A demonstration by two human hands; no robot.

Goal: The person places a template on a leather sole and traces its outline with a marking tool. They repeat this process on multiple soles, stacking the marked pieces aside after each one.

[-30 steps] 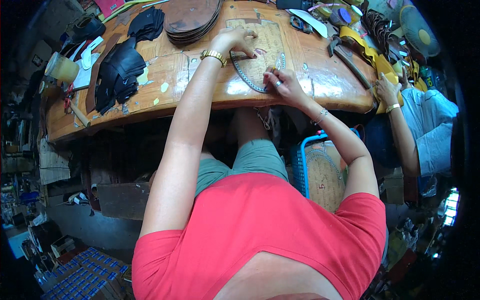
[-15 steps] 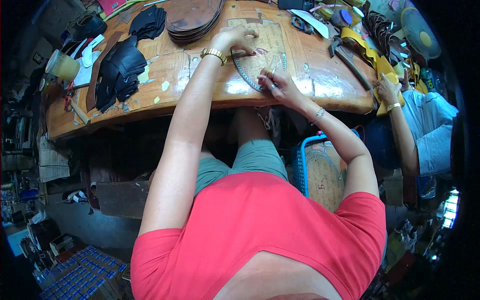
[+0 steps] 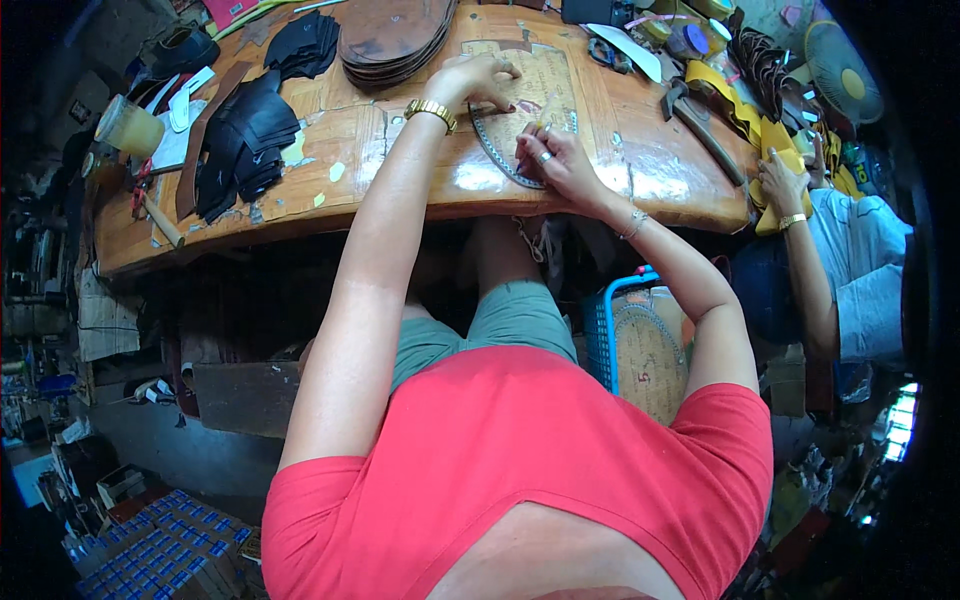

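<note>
So the biggest thing here is the wooden tabletop [image 3: 335, 135], all shiny varnish with worn patches. Next is a co-worker [image 3: 855, 270] in a light blue shirt, over on the right side of it. Then there's a blue basket [image 3: 603, 335] below the tabletop's near edge, by the person's right arm, with a tan board [image 3: 645, 375] in it. The template [image 3: 545, 85] lies flat on the tabletop right in front of the person, a tan sheet with dark marks on it and dots along its curved edge. Off to the left is a heap of black pieces [image 3: 245, 145], and a stack of round-ended brown pieces [image 3: 395, 35] sits just left of the template. Over right you've got a hammer [image 3: 705, 135], lying well clear of the hands. Now the hands: the left hand [image 3: 475, 85] has its grip spread wide, fingertips down on the template, nothing clutched. The right hand [image 3: 560, 165] is at the template's near edge, grip mostly curled in, and honestly I can't tell if there's anything in it. Smallest stuff: a chunky gold bracelet [image 3: 430, 113] on the left wrist and a ring [image 3: 544, 157] on the right hand.
</note>
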